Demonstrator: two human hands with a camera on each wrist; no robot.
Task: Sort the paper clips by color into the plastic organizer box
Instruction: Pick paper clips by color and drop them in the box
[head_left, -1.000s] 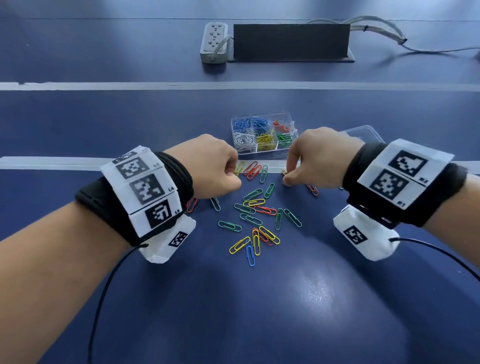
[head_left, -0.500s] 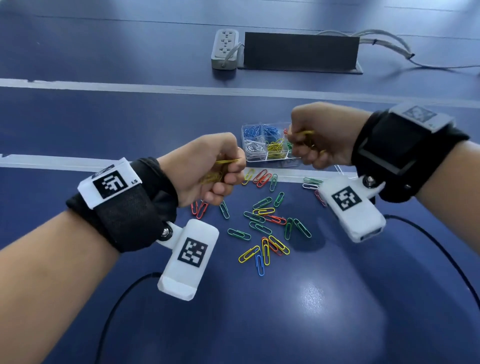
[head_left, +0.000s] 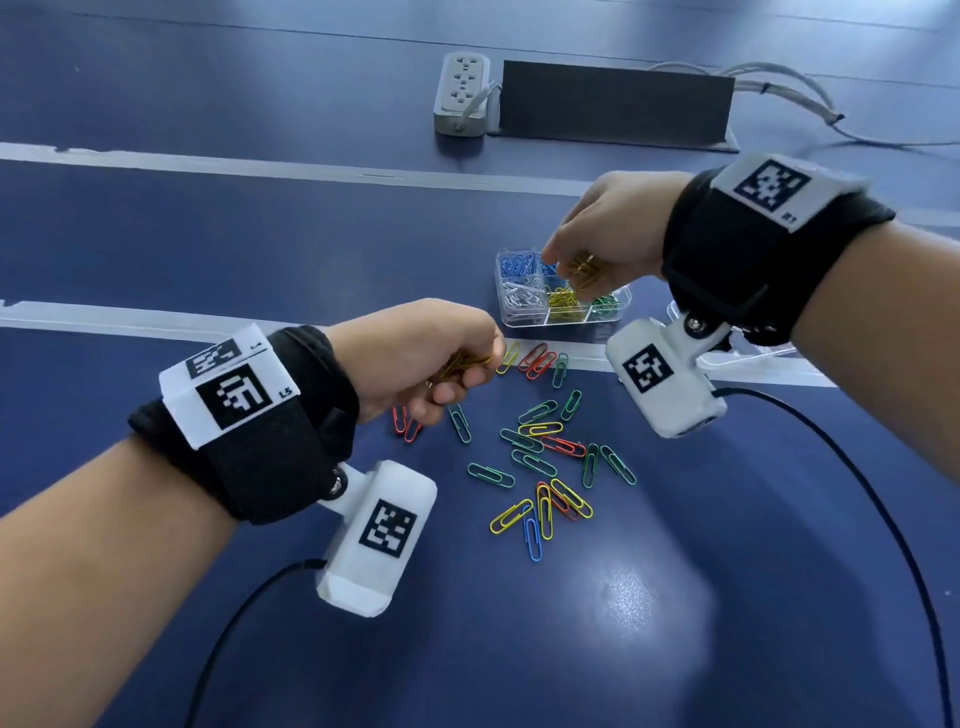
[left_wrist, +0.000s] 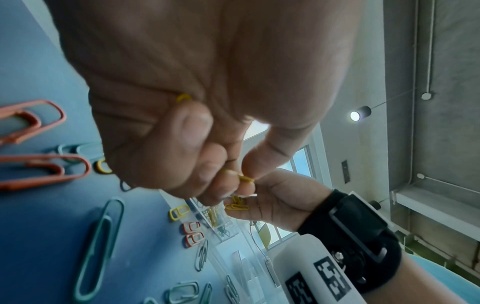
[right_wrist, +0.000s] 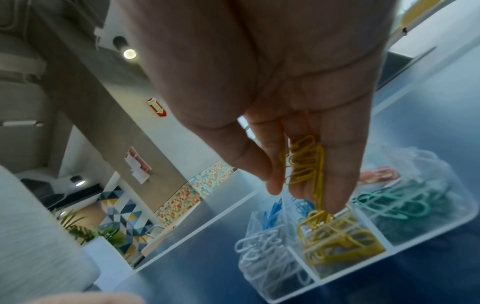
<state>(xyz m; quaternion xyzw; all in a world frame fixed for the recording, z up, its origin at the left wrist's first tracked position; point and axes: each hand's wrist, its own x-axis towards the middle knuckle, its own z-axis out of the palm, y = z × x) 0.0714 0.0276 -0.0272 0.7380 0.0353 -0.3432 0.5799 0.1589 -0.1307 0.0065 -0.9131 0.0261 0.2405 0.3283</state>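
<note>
The step in hand is the drop of yellow clips: the right hand (head_left: 608, 234) hangs over the clear plastic organizer box (head_left: 563, 323), fingers pointing down and loosely bunched round a small cluster of yellow wire paper clips (right_wrist: 306, 162) directly above the middle near compartment, where yellow clips (right_wrist: 342, 242) already lie between the white clips (right_wrist: 265, 253) and the green clips (right_wrist: 392, 203). The left hand (head_left: 421, 353) is curled tight, pinching its own few yellow clips (head_left: 465, 360) between thumb and fingers, low over the dark blue table (head_left: 260, 249) beside the loose heap of mixed coloured clips (head_left: 545, 457). My judgement: the next move calls for the right fingers to spread so the cluster falls inside the yellow cell and not over the dividers into white or green, after which the left hand must travel to the same cell. Against half a second ago, the right hand has gone from a closed fist held before the box to a downward-pointing, loosened hold over it, while the left hand has barely shifted and keeps its pinch; the heap on the table looks unchanged.
</note>
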